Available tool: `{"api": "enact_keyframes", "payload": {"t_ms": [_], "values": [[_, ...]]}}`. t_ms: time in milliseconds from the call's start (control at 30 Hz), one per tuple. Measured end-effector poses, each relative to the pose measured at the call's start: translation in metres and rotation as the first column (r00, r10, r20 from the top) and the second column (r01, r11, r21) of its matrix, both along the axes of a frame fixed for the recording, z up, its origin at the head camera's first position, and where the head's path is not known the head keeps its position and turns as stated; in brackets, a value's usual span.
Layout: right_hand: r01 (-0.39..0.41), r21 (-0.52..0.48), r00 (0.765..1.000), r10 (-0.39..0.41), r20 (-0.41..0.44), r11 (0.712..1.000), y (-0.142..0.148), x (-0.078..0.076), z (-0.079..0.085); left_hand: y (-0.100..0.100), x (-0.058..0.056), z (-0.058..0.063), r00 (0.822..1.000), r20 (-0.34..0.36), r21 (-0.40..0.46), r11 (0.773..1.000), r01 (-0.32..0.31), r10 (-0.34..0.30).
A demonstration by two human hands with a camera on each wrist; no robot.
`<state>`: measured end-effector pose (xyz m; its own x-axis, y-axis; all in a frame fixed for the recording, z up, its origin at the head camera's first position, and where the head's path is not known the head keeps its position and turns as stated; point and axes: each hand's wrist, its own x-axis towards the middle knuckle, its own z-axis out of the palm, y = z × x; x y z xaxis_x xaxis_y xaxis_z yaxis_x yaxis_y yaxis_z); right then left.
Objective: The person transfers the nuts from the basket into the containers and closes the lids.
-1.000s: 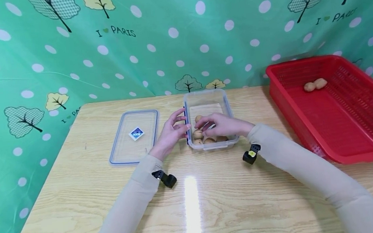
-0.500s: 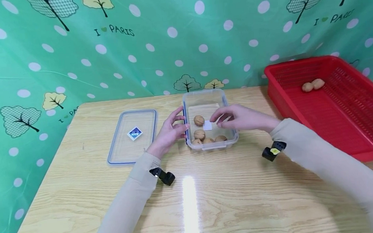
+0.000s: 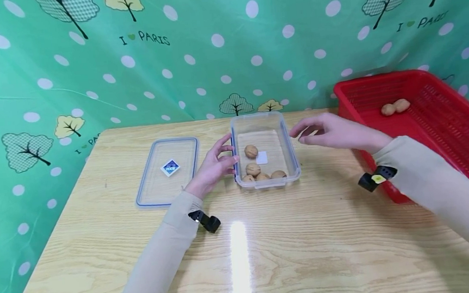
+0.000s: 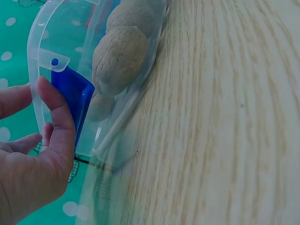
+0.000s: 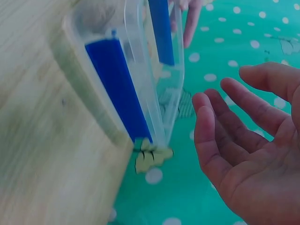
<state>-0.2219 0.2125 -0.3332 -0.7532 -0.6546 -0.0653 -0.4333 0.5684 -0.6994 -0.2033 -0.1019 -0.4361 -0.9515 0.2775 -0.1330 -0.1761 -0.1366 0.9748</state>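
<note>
A clear plastic food container (image 3: 265, 137) stands without its lid at the back of the table, several walnuts (image 3: 251, 151) lying mostly in its near left part. My left hand (image 3: 215, 167) rests at the container's left side, fingers loosely bent. In the left wrist view, its thumb (image 4: 61, 112) lies across the blue latch (image 4: 77, 101), tip at the rim. My right hand (image 3: 331, 131) is in the air between the container and the red basket (image 3: 361, 142), fingers relaxed and apart, holding nothing. Two walnuts (image 3: 395, 107) sit in the basket's far part.
The container's lid (image 3: 168, 185), blue-edged with a square blue and white label (image 3: 170, 167), lies left of my left hand. Behind the wooden table (image 3: 293, 243) hangs a green dotted cloth (image 3: 195, 75). Inside the container is a small white square (image 3: 262, 157).
My right hand has come out of the container and moved right toward the basket, leaving the walnuts in view. The left hand has stayed at the container's side.
</note>
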Motion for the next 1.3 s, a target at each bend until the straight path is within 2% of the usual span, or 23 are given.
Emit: {"api": "enact_keyframes", "payload": {"t_ms": [133, 333, 633, 800, 1033, 1300], "values": [[0.065, 0.036, 0.998, -0.064, -0.020, 0.997, 0.011, -0.003, 0.009, -0.001, 0.000, 0.000, 1.000, -0.002, 0.004, 1.000, 0.006, -0.006], [0.114, 0.017, 0.993, -0.114, -0.016, 0.993, 0.024, -0.005, 0.022, -0.002, 0.000, -0.001, 1.000, 0.001, 0.006, 1.000, 0.006, -0.006], [0.210, 0.056, 0.978, -0.209, -0.014, 0.976, 0.047, -0.014, 0.029, -0.003, -0.001, -0.003, 1.000, 0.006, 0.003, 1.000, 0.006, -0.006], [0.281, 0.076, 0.959, -0.282, 0.005, 0.957, 0.061, -0.019, 0.032, -0.003, -0.001, -0.002, 1.000, 0.003, 0.012, 1.000, 0.015, -0.015], [0.327, 0.097, 0.945, -0.327, -0.012, 0.940, 0.087, -0.027, 0.031, -0.002, -0.001, -0.001, 1.000, 0.005, 0.024, 1.000, 0.019, -0.019], [0.420, 0.107, 0.905, -0.424, 0.014, 0.901, 0.116, -0.040, 0.020, -0.002, -0.001, -0.001, 1.000, 0.007, 0.024, 0.999, 0.021, -0.021]]}}
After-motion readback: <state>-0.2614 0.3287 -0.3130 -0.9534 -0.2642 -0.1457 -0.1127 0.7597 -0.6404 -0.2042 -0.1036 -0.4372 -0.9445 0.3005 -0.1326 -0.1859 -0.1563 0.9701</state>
